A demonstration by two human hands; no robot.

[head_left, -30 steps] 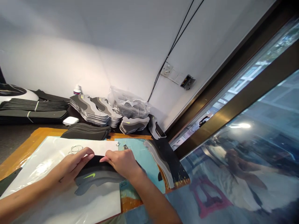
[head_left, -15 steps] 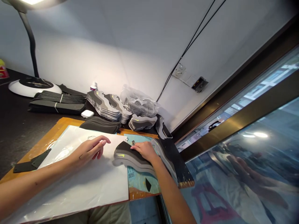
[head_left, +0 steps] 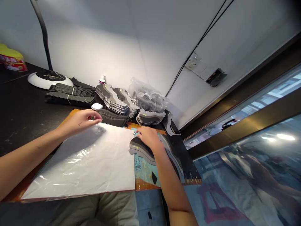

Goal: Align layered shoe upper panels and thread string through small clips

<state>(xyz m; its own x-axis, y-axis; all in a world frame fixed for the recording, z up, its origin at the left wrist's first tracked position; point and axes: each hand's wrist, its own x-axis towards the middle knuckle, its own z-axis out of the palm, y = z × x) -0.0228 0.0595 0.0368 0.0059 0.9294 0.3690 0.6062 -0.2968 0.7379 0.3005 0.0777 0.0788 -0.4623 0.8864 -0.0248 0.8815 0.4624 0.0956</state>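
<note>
My left hand [head_left: 81,121] is raised over the far left corner of the white sheet [head_left: 105,157], thumb and fingers curled into a pinch. Its fingertips are at the left end of a stack of dark grey cut pieces [head_left: 113,118]; whether they hold one is hard to see. My right hand [head_left: 149,137] is lowered at the far edge of grey layered shoe-upper pieces [head_left: 142,150] with a small yellow swoosh. Its fingers are bent together, and what they hold, if anything, is hidden. More grey pieces [head_left: 175,158] lie right of that wrist.
Behind stand stacks of grey swoosh pieces [head_left: 113,102], banded black strips [head_left: 70,99], a white case [head_left: 96,106], a small bottle [head_left: 102,79] and a plastic bag [head_left: 148,95]. A lamp base [head_left: 39,81] is at left. A window frame [head_left: 235,135] borders the right.
My left hand has moved away from over the sheet's middle to the dark grey stack and curled its fingers. My right hand has shifted to the pieces' far edge. The view has turned.
</note>
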